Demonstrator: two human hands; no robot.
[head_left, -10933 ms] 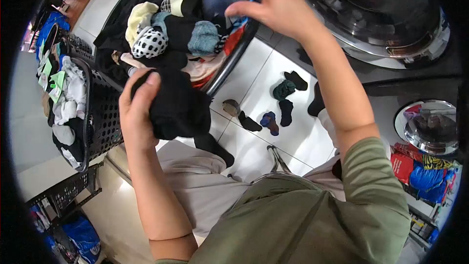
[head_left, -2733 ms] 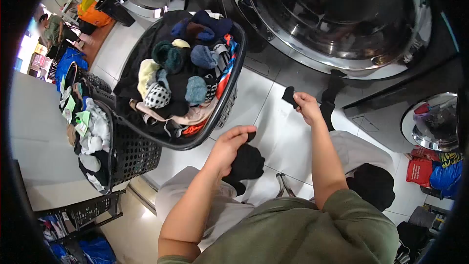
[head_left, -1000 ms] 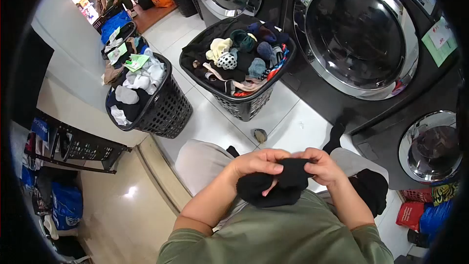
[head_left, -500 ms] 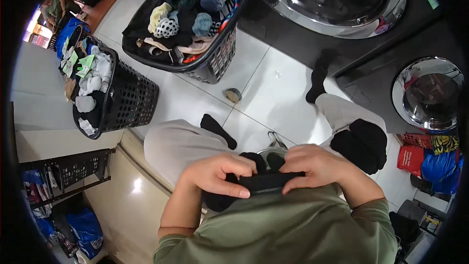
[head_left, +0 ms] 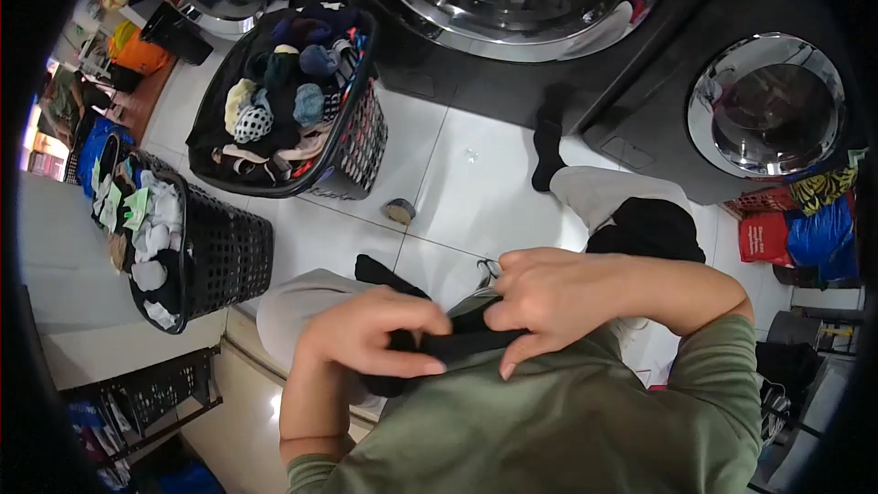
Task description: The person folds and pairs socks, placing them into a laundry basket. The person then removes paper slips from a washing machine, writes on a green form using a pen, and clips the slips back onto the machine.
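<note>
My left hand (head_left: pixel 380 334) and my right hand (head_left: pixel 544 302) pinch a strip of black cloth (head_left: pixel 471 338) between them, close against the front of the green shirt. The cloth looks soft and folded; its exact kind I cannot make out. More dark fabric shows under my left hand. A bundle of black cloth (head_left: pixel 651 229) lies over my right knee, near my right forearm. My fingers are closed on the cloth's upper edge, thumbs towards my body. Part of it is hidden behind my knuckles.
A black laundry basket (head_left: pixel 357 151) full of rolled socks and clothes stands ahead. Another basket (head_left: pixel 229 252) with white and grey items stands left. Front-loading machines (head_left: pixel 512 82) line the far side. A small round object (head_left: pixel 399 211) lies on the tiled floor (head_left: pixel 457 192).
The view has shifted, so the baskets and machines sit elsewhere in it. My right hand has moved closer to my left along the black cloth, and its fingers have rolled over.
</note>
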